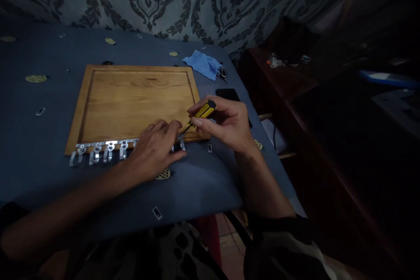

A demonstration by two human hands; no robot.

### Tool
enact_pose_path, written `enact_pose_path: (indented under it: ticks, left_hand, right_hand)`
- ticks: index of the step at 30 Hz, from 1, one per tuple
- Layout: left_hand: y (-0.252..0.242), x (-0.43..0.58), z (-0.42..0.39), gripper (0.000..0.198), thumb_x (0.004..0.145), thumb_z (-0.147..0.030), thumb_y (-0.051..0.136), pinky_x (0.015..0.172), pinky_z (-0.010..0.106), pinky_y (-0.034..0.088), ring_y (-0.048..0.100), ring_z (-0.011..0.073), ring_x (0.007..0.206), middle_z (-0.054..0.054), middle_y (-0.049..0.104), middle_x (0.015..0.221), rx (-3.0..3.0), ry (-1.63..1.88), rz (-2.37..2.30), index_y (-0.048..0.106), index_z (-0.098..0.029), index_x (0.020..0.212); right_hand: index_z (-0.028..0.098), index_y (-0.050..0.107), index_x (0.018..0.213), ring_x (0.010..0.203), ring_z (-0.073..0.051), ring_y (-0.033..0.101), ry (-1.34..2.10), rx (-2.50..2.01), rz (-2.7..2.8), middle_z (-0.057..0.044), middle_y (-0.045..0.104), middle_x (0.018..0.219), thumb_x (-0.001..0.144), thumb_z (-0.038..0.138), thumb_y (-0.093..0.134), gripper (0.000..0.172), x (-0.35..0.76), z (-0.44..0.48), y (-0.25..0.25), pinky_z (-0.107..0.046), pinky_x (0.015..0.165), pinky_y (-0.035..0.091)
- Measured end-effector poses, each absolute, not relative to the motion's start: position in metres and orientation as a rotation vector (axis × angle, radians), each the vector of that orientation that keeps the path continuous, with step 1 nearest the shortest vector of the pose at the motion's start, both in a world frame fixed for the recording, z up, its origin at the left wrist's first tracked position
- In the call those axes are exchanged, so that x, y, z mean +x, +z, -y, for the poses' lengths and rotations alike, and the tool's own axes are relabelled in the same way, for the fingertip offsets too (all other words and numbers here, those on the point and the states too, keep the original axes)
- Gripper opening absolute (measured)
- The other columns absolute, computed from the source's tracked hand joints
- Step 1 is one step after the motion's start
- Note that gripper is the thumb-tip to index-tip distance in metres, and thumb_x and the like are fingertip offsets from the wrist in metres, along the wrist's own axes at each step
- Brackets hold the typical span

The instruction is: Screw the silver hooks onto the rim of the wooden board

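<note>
A framed wooden board (138, 100) lies flat on the cloth-covered table. Along its near edge runs a metal hook rail (110, 145) with several curved hooks hanging over the front. My left hand (157, 146) presses on the rail's right part, thumb in front and fingers on top, hiding some hooks. Between the thumb and fingers of my right hand (226, 120) is a yellow and black screwdriver (205, 110). It tilts down to the left, its tip at the rail's right end beside my left fingertips. Any screw under the tip is too small to make out.
Behind the board's right corner lie a blue cloth (204, 64) and some keys (223, 72). A dark phone (228, 94) rests right of the board, partly behind my right hand. Past the table's right edge stands dark reddish wooden furniture (315, 140). A patterned curtain (147, 0) hangs behind.
</note>
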State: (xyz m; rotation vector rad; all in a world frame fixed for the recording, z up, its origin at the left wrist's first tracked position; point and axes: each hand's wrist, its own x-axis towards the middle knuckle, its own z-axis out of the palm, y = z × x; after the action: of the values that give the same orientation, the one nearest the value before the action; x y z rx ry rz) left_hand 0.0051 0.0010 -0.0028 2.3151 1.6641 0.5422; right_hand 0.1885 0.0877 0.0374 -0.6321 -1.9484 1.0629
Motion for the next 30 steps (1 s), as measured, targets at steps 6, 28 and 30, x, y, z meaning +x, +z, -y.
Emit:
enact_pose_path:
  ticks: [6, 28, 30]
  left_hand:
    - [-0.0020, 0.0050, -0.0012, 0.044, 0.085, -0.035, 0.076, 0.087, 0.042, 0.050, 0.062, 0.0289, 0.101, 0.007, 0.065, 0.105, 2.310, 0.524, -1.661, 0.047, -0.021, 0.115]
    - [-0.0031, 0.0053, -0.0010, 0.042, 0.085, -0.034, 0.076, 0.089, 0.041, 0.049, 0.062, 0.0275, 0.103, 0.006, 0.065, 0.109, 2.285, 0.568, -1.644, 0.048, -0.022, 0.115]
    - [-0.0033, 0.0051, -0.0011, 0.043, 0.085, -0.033, 0.076, 0.089, 0.042, 0.049, 0.062, 0.0278, 0.104, 0.007, 0.065, 0.109, 2.288, 0.570, -1.638, 0.048, -0.021, 0.115]
  right_hand:
    - [0.021, 0.071, 0.073, 0.062, -0.011, 0.057, 0.974, -0.683, 1.889, 0.002, 0.065, 0.070, 0.073, 0.045, 0.086, 0.028, 0.1840, -0.0869, 0.0322, -0.026, 0.057, 0.046]
    - [0.021, 0.058, 0.063, 0.054, -0.010, 0.049, 0.874, -0.844, 1.805, 0.005, 0.050, 0.060, 0.071, 0.052, 0.086, 0.043, 0.1807, -0.0842, 0.0294, -0.026, 0.050, 0.043]
    - [0.021, 0.058, 0.063, 0.055, -0.010, 0.049, 0.874, -0.837, 1.798, 0.004, 0.050, 0.061, 0.071, 0.051, 0.087, 0.043, 0.1809, -0.0844, 0.0290, -0.026, 0.050, 0.043]
